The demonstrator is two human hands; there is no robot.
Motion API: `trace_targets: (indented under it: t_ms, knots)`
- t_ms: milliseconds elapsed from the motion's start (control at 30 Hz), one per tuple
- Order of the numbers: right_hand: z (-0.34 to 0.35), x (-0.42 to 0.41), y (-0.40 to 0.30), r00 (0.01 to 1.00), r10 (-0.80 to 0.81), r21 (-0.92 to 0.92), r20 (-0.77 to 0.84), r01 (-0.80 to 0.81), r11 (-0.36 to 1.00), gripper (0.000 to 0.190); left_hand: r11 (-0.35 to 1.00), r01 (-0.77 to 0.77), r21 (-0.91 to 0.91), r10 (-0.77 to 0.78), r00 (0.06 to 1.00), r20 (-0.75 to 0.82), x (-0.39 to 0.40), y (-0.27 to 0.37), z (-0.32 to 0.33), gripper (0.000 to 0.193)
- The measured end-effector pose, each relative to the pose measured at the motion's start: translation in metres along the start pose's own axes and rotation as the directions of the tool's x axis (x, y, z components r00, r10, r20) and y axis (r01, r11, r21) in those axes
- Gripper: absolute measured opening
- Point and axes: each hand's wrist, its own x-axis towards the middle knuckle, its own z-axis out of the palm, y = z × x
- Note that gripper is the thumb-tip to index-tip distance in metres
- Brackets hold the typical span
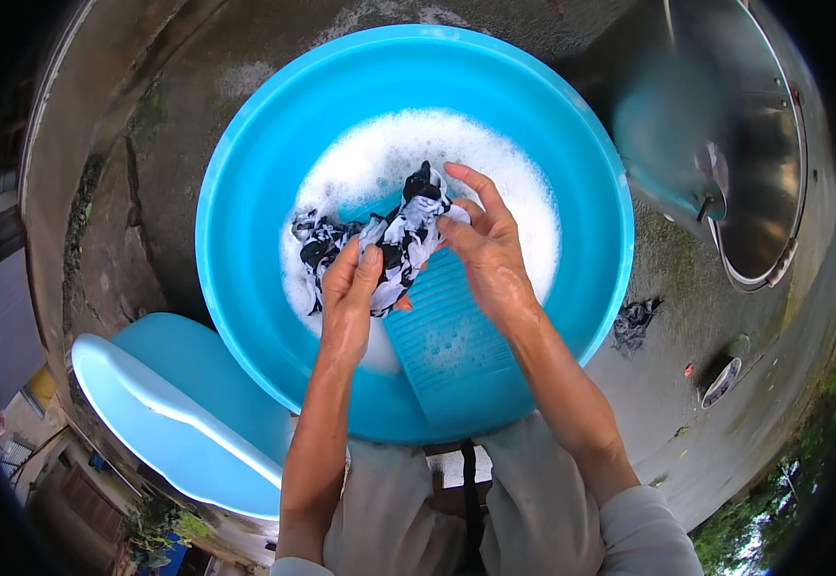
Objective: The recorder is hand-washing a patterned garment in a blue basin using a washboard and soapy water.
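Observation:
A wet black-and-white patterned cloth (400,248) is bunched up above a large round blue plastic basin (238,216). My left hand (349,295) grips its lower part, thumb on top. My right hand (486,241) pinches the upper right edge between thumb and fingers, with the index finger raised. The cloth's left end hangs towards white suds (418,137) inside the basin. Below my hands a ribbed blue washboard (461,324) leans against the near side of the basin, foam bubbles on its ridges. Both hands look wet.
A light-blue plastic tub (173,410) lies at the lower left, against the basin. At the upper right stands a large shiny metal vessel (756,223). A dark crumpled cloth (634,324) and a small container (722,381) are on the concrete ground to the right.

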Motion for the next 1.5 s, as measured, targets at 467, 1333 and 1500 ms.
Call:
trace_targets:
  t_ms: [467, 1333, 1500]
  knots:
    - [-0.016, 0.001, 0.01, 0.996, -0.089, -0.33, 0.026, 0.092, 0.94, 0.013, 0.999, 0.046, 0.014, -0.045, 0.996, -0.081, 0.002, -0.01, -0.008, 0.032]
    - [-0.005, -0.027, -0.029, 0.906, -0.421, -0.586, -0.052, 0.313, 0.747, 0.013, 0.704, -0.418, 0.573, 0.479, 0.876, 0.051, -0.011, -0.027, -0.02, 0.013]
    - [0.008, -0.037, -0.036, 0.908, -0.4, -0.547, -0.128, 0.272, 0.791, 0.013, 0.954, -0.177, 0.24, 0.173, 0.984, 0.039, -0.032, 0.016, -0.011, 0.014]
